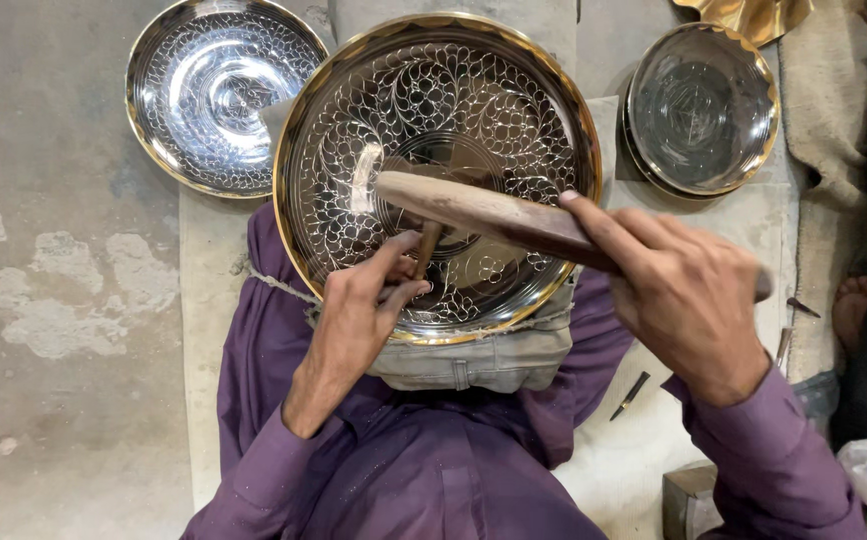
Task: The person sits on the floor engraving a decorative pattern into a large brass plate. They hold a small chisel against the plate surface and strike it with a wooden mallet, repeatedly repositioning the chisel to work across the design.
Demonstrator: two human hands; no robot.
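The large engraved metal tray (439, 150) rests tilted on a grey cloth pad (494, 360) in the person's lap, centre of the scene, its gold-coloured rim toward the far side. It appears to be rigid sheet metal, probably of moderate weight, with a polished face that is likely slippery and easily marred. The rim is judged the safest place to take hold; the patterned face should stay untouched.

The left hand (359, 310) is clenched in a pinch around a small chisel (426, 250), fingertips near the tip, which meets the tray face near its centre. The chisel is thin and stiff; a grip low on the shaft gives control.

The right hand (679, 290) is closed fully around the handle end of a wooden mallet (484, 212), which lies across the tray with its thick end just above the chisel head. The mallet looks solid and fairly light.

Two smaller engraved trays (224, 95) (702, 108) lie far left and far right. Spare pointed tools (630, 396) lie on the mat, near right.
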